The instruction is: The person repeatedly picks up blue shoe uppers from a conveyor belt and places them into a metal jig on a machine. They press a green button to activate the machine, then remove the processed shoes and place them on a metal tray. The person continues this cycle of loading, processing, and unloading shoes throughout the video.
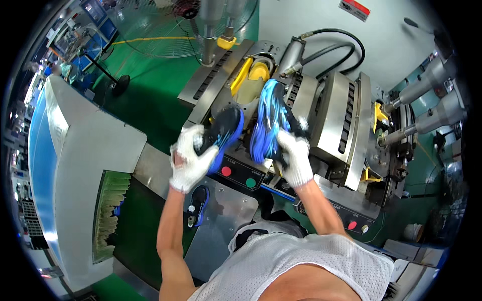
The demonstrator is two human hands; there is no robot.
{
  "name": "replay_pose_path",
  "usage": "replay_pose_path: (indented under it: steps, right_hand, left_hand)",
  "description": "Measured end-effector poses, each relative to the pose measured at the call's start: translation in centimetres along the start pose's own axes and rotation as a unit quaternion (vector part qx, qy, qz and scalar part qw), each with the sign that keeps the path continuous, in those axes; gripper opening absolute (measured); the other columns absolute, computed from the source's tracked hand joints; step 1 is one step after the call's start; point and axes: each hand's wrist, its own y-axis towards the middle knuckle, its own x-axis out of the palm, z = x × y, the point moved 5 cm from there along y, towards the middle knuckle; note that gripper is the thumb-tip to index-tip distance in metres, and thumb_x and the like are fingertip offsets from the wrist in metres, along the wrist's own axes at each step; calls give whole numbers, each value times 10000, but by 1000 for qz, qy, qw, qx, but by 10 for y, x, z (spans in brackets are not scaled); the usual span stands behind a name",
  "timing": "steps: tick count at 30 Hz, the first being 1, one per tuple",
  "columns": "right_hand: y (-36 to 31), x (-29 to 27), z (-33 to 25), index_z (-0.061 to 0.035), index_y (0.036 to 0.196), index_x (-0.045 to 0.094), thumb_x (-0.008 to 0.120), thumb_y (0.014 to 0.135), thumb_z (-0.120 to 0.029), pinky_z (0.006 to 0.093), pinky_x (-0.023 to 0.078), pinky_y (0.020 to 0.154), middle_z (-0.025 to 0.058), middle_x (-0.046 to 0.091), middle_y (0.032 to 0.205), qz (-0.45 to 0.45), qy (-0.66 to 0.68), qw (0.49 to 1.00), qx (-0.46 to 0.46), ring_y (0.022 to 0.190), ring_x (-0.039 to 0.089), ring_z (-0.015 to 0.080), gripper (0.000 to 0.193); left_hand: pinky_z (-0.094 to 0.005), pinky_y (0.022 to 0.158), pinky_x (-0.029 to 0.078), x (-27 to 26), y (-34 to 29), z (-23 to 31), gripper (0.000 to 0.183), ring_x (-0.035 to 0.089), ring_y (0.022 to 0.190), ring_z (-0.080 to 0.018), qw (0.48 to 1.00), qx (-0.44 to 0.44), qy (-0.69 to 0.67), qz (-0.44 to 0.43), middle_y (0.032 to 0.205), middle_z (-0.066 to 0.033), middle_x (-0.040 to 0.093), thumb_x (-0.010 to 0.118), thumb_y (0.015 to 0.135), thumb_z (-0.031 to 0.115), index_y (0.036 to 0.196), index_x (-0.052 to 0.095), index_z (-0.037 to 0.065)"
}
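In white work gloves, both my hands hold shoes in front of the metal press machine. My left hand is closed around a black sneaker with a bright blue sole edge, tilted up to the right. My right hand grips a second sneaker, its blue and light-blue patterned sole turned toward me and its toe pointing away. The two shoes are close together, near the press's open station with yellow pads. Below my left hand, a third black and blue sneaker lies at the edge of a metal plate.
A control panel with red and green buttons sits below the shoes. To the right stand a steel press block and thick cylinders. At left is a white conveyor housing with a strip curtain. A fan stands behind.
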Motion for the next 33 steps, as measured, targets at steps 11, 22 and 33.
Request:
replay_pose_path:
  steps: [11, 22, 33]
  right_hand:
    - [401, -16, 83, -55, 1305, 600, 730, 800, -147, 374, 525, 795, 134, 694, 1077, 144, -581, 800, -38, 916, 650, 234, 529]
    - [376, 48, 99, 10, 1023, 706, 711, 845, -338, 375, 549, 677, 163, 719, 993, 150, -624, 763, -73, 824, 698, 235, 391]
    - [469, 67, 12, -68, 1027, 762, 561, 825, -169, 450, 572, 903, 173, 728, 1163, -118, -940, 248, -202, 1079, 700, 367, 302]
  left_hand:
    - [-463, 806, 477, 77, -336, -115, 564, 627, 954, -312, 949, -280, 31, -142, 1005, -88, 631, 849, 695, 218, 1186, 588, 123]
    - [-478, 932, 494, 103, -393, -128, 572, 591, 1146, -355, 933, -334, 118, -65, 1199, -146, 629, 882, 704, 280, 1181, 637, 81]
    - [-491, 883, 523, 105, -379, -125, 530, 636, 1075, -351, 933, -349, 85, -37, 1151, -146, 651, 900, 672, 241, 1123, 666, 91]
